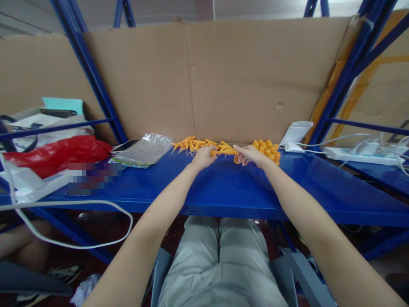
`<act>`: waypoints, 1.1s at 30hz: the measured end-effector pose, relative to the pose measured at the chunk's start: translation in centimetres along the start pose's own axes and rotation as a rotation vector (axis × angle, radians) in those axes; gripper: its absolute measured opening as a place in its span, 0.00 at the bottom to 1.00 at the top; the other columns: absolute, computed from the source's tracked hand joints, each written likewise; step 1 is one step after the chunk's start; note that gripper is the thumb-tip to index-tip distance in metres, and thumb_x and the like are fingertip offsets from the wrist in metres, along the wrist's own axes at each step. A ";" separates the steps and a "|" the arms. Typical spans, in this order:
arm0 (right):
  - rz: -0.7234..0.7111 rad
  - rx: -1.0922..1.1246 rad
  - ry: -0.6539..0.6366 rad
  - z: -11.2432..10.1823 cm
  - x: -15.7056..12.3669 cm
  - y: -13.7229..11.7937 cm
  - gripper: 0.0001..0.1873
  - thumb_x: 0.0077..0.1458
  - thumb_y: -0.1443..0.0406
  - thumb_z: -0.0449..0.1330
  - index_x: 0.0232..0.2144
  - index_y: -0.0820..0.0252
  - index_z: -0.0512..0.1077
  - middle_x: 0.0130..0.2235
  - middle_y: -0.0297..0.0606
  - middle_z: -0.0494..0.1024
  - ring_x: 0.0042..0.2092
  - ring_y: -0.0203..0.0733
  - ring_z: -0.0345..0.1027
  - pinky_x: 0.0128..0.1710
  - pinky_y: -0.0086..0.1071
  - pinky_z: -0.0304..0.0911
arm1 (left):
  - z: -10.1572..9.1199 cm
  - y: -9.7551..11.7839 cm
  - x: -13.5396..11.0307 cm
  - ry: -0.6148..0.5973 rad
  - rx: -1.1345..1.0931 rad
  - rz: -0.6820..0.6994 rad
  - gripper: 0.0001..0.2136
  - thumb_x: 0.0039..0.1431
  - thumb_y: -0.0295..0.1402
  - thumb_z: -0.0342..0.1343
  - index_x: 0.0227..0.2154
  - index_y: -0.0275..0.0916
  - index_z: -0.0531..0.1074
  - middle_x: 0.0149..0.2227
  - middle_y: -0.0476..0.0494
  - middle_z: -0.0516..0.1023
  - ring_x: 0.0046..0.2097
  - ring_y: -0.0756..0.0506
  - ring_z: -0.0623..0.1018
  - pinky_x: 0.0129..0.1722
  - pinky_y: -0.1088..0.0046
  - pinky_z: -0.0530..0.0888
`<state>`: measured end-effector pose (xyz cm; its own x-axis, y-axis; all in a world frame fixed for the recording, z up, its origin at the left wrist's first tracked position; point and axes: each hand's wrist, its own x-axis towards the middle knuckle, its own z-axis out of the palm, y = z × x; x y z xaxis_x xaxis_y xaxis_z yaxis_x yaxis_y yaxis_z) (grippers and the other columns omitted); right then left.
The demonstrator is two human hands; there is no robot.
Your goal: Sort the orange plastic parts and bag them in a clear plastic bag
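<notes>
Across the back of the blue shelf lies a row of orange plastic keychain pieces (188, 144) with small metal chains hanging from them. My left hand (202, 157) is at the right part of this row, its fingers closed around a small orange piece (213, 152). Opposite it, my right hand (252, 155) has its fingers curled, with a rounded orange piece (236, 159) at the fingertips. Between the hands more orange pieces lie on the shelf. Just behind and right of my right hand stands a tight cluster of orange knobbed pieces (267, 148). Finer details are too small to make out.
A tall cardboard sheet (230, 76) closes off the back. Left on the shelf (230, 187) are clear plastic bags (143, 151), a red bag (64, 154) and a white cable (79, 204). A white packet (295, 132) and a power strip (364, 156) stand at right.
</notes>
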<state>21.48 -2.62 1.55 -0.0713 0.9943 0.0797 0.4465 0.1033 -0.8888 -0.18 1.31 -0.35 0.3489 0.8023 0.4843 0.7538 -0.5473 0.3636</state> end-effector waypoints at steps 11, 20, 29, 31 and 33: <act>0.037 -0.055 0.013 0.1 0.4 0.3 0.32 0.62 0.42 0.52 0.21 0.61 0.70 0.15 0.38 0.70 0.16 0.34 0.63 0.20 0.28 0.63 | 0.1 -0.1 0.0 -0.008 0.029 0.020 0.18 0.53 0.27 0.62 0.48 0.36 0.75 0.40 0.41 0.82 0.43 0.43 0.80 0.50 0.65 0.74; -0.164 -0.336 0.536 -2.1 1.1 0.8 0.33 0.64 0.41 0.44 0.29 0.58 0.74 0.20 0.42 0.75 0.29 0.46 0.75 0.33 0.34 0.68 | -1.9 -0.9 0.2 0.042 0.130 -0.016 0.18 0.56 0.24 0.56 0.50 0.40 0.76 0.45 0.41 0.81 0.47 0.41 0.79 0.52 0.65 0.72; -0.243 -0.550 0.392 -1.4 1.4 0.9 0.09 0.61 0.67 0.56 0.35 0.59 0.78 0.40 0.45 0.83 0.46 0.47 0.77 0.49 0.36 0.68 | -2.6 0.0 3.1 -0.151 0.417 0.167 0.18 0.62 0.27 0.51 0.52 0.46 0.75 0.47 0.41 0.80 0.51 0.41 0.78 0.51 0.69 0.70; -0.290 -0.546 0.244 -0.8 1.7 1.3 0.10 0.57 0.71 0.60 0.39 0.60 0.79 0.46 0.44 0.82 0.49 0.46 0.76 0.53 0.35 0.66 | -2.2 1.0 4.1 -0.233 0.501 0.199 0.18 0.63 0.27 0.50 0.52 0.46 0.75 0.47 0.40 0.81 0.51 0.41 0.78 0.50 0.69 0.70; -0.311 -0.551 0.116 -0.4 1.8 1.6 0.12 0.55 0.72 0.61 0.41 0.59 0.80 0.48 0.43 0.82 0.50 0.45 0.76 0.55 0.34 0.65 | -1.7 2.2 5.0 -0.291 0.544 0.223 0.17 0.64 0.27 0.50 0.52 0.47 0.76 0.48 0.40 0.81 0.52 0.41 0.78 0.49 0.70 0.71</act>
<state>22.38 -0.61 0.43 -0.1881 0.9090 0.3720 0.8157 0.3556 -0.4563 2.30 3.74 4.24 0.6083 0.7571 0.2384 0.7933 -0.5706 -0.2124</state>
